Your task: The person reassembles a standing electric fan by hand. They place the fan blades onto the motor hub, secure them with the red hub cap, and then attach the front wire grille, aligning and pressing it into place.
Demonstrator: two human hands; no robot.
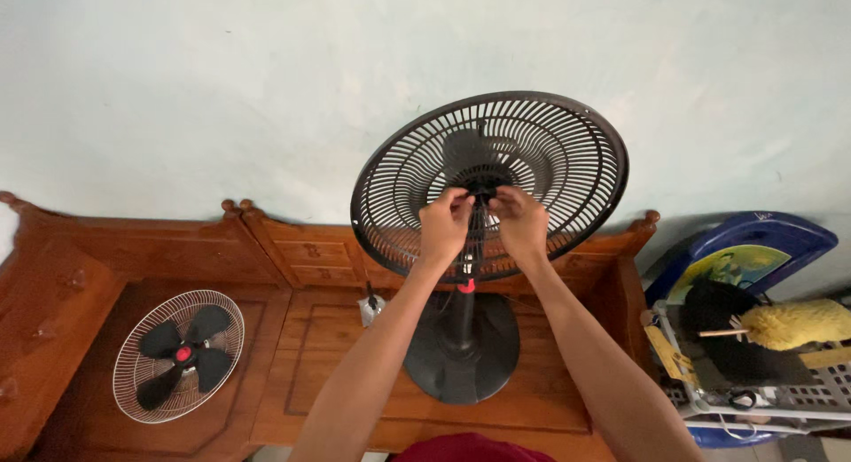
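Black plastic, round and ribbed, the rear fan guard (567, 152) is standing tilted on its black stand fan pole (464, 316), directly in front of both hands and spreading out above and to either side of them. At the guard's centre, the small black hub nut (483, 189) is sitting between the two hands, and both are pinching at it. The left hand (443, 224) is curling its fingers (457, 199) closed against the nut's left side, while the right hand (522, 223) is closing its fingertips (503, 196) on the nut's right side. How firmly either hand is gripping is hard to make out, since the fingers are covering most of the nut.

Below the wrists, the round black fan base (461, 347) is resting on a carved brown wooden bench (292, 249), and a small red collar (466, 286) is showing on the pole just under the left wrist. Well to the left of the left hand, a white wire front grille (146, 387) with black fan blades (184, 354) inside it is lying flat on the bench seat. Far to the right of the right hand, a yellow fluffy duster (795, 324) is lying across a grey plastic basket (798, 395), whose lower part is being cut off by the frame edge. The motor behind the guard is only dimly showing through the ribs.
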